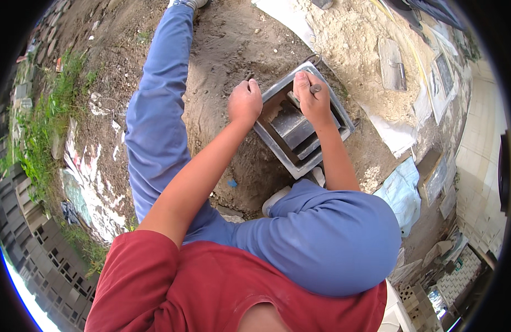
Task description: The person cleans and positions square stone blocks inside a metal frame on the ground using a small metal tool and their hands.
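A rectangular metal mould stands on the dirt in front of me, tilted to my view. Inside it are dark metal inner walls and a flat grey middle plate, with some tan, sandy material at one side. My right hand is over the far part of the mould, closed around a tool with a round brownish handle; its working end is mostly hidden. Beside the mould's left corner my left hand is closed in a fist. A small dark end shows by its fingers, too little to name.
To the right, a flat trowel-like float lies on a pile of pale sand over white sheeting. A light blue sheet lies near my bent right knee. Grass and stacked grey blocks are at the left.
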The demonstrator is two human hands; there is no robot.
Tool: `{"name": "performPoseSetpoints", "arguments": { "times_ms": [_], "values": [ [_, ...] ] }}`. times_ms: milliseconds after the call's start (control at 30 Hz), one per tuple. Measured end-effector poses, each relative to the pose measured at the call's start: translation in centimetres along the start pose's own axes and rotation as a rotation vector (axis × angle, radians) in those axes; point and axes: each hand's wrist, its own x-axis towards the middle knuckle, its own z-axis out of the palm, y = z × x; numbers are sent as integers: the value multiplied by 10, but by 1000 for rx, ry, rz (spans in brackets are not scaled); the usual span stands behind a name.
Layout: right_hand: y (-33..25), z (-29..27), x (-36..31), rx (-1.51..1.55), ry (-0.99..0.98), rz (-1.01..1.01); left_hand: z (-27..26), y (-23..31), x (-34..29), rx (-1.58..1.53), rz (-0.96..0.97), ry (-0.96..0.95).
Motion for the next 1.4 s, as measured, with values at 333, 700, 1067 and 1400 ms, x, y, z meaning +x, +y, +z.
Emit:
{"name": "performPoseSetpoints", "arguments": {
  "times_ms": [333,700,1067,1400],
  "values": [
    [-3,16,6,-107,25,-125,0,6,-1,115,3,13],
    [-23,12,-1,-93,15,-97,-3,8,-4,157,-33,-4],
    [2,10,10,-97,95,-120,1,11,1,162,10,-9],
    [-3,17,11,-27,7,-81,-2,8,1,180,-2,-51]
  ]
}}
